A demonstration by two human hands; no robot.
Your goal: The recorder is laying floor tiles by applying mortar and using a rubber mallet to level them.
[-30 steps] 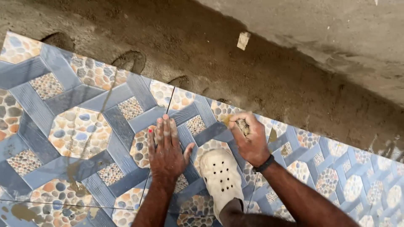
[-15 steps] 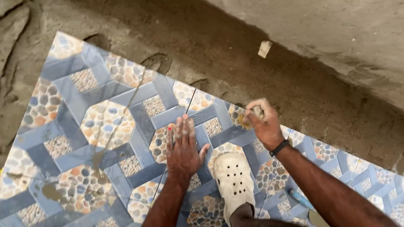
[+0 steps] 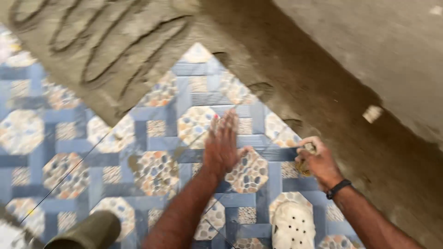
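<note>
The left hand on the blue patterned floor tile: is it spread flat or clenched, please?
Spread flat: the left hand lies palm down on the blue patterned floor tile, fingers extended.

**Room around the 2 hands**

The blue patterned tiles (image 3: 152, 138) lie flat and bare to the left of the left hand (image 3: 221, 147). Between it and the right hand (image 3: 318, 163) is a narrow gap. A white clog (image 3: 293, 226) blocks the near side; ridged wet mortar (image 3: 101, 50) borders the far left.

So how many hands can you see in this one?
2. The left hand lies flat on the patterned tile; the right hand is closed around a small object near the tile's right edge.
</note>
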